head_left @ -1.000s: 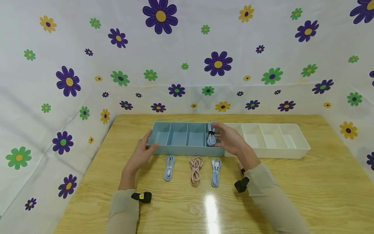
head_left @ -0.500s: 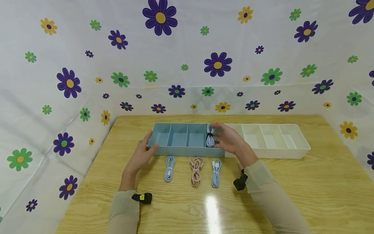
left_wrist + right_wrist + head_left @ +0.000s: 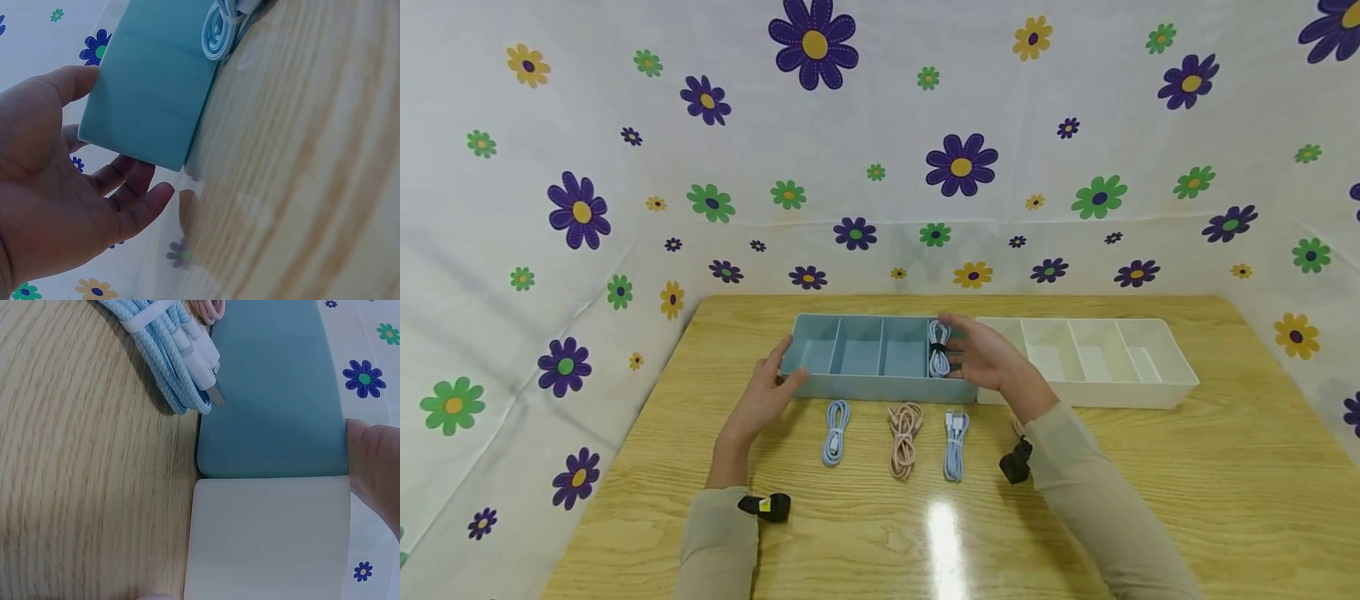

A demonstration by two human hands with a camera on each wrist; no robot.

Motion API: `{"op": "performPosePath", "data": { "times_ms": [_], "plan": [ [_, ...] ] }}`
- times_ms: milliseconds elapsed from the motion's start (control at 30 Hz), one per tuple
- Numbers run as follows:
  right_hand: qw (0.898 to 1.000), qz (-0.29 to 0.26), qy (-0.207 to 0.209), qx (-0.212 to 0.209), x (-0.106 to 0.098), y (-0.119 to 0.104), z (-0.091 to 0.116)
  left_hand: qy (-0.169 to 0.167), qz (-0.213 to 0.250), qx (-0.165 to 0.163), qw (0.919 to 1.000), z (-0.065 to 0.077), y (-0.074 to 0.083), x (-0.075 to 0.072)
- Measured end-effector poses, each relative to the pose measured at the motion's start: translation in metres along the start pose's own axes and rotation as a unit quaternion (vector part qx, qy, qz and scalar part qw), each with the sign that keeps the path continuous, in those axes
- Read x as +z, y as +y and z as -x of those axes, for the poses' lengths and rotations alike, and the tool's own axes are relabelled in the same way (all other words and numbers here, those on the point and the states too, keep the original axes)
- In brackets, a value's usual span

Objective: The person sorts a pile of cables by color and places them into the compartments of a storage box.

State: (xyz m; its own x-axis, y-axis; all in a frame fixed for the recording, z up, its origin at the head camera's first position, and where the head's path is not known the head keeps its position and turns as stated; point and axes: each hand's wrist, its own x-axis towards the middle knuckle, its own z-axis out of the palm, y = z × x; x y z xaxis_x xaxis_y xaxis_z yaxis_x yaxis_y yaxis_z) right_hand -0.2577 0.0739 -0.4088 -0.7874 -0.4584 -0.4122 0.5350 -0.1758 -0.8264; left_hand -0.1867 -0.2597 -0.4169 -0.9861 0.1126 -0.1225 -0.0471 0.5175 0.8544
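My left hand (image 3: 762, 400) holds the left end of a blue divided box (image 3: 857, 387). In the left wrist view its thumb touches the rim and the fingers bend round the end wall. My right hand (image 3: 992, 358) is over the box's rightmost compartment. There a light blue charging cable (image 3: 938, 360), bundled with a black tie, stands between the divider and my fingertips. These fingers look extended beside it; whether they touch it is unclear. In front of the box lie a blue cable (image 3: 835, 433), a pink cable (image 3: 902, 442) and a blue-and-white cable (image 3: 954, 450).
A white divided box (image 3: 1086, 393) stands end to end with the blue one, on its right. Part of another pink cable (image 3: 1018, 427) shows by my right wrist. Flower-printed cloth (image 3: 880, 108) hangs behind and beside the wooden table (image 3: 865, 533).
The black-tied cable has come down into the rightmost compartment and shifted slightly left. My right fingers have spread a little from it. My left hand stays at the box's left end.
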Motion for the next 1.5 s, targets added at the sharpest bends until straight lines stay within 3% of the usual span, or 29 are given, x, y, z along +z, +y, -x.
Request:
{"op": "performPosePath", "data": {
  "times_ms": [167,300,1400,1500],
  "plan": [
    [1.0,-0.006,-0.005,0.001,0.001,0.0,-0.001,0.012,-0.013,0.003,0.9998,-0.014,-0.026,0.001],
    [1.0,-0.006,0.002,0.002,0.002,0.0,-0.003,0.017,-0.017,0.011,0.9996,-0.016,-0.034,0.002],
    [0.997,-0.017,0.06,0.047,0.008,-0.001,-0.018,0.017,-0.02,0.008,0.9996,-0.016,-0.034,0.002],
    [0.997,-0.017,0.058,0.05,0.008,-0.003,-0.016,0.014,-0.013,0.006,0.9998,-0.014,-0.028,0.002]
  ]
}}
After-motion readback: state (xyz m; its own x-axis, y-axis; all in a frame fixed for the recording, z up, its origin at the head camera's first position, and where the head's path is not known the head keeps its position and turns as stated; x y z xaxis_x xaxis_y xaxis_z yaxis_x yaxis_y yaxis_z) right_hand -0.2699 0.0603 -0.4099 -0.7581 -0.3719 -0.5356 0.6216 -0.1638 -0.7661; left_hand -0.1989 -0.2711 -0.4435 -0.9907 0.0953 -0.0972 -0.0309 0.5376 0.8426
